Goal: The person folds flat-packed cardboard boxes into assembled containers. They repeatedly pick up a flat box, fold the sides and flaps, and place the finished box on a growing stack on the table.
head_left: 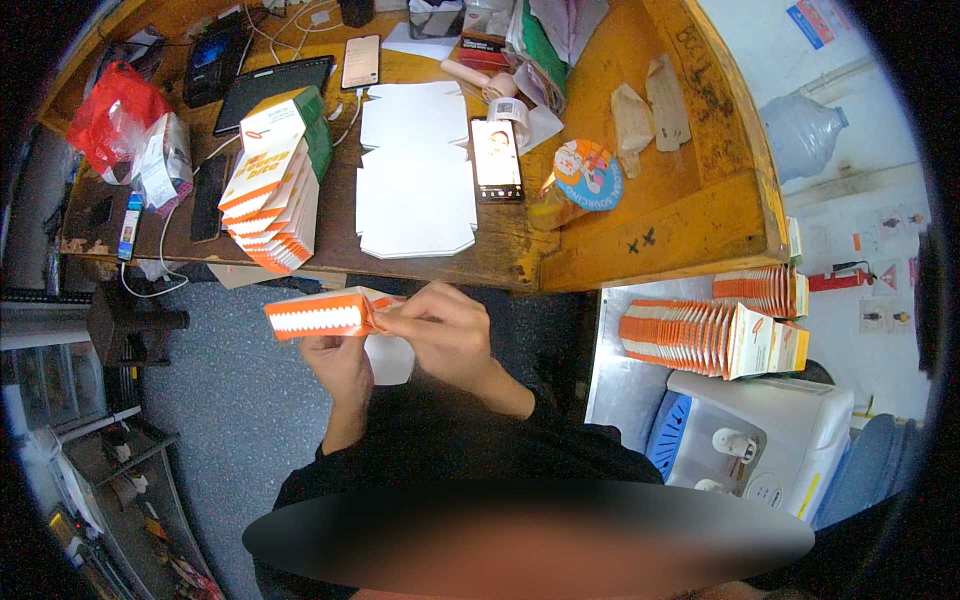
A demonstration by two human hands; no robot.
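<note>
Between my hands is an orange and white paper food box (318,315), held in the air just off the near edge of the wooden desk. My left hand (338,372) grips it from underneath, fingers partly hidden by the box. At its right end, the fingers of my right hand (445,333) pinch the orange edge. A white flap (390,360) hangs below, between the two hands. On the desk beyond lie flat white die-cut card blanks (415,200). To their left leans a nested stack of folded paper boxes (270,185).
Right of the blanks, a lit phone (497,160) lies near a round sticker-topped cup (585,175). Long rows of nested boxes (685,335) rest on a metal surface at right, above a white water dispenser (760,430). A red plastic bag (115,115) sits at far left.
</note>
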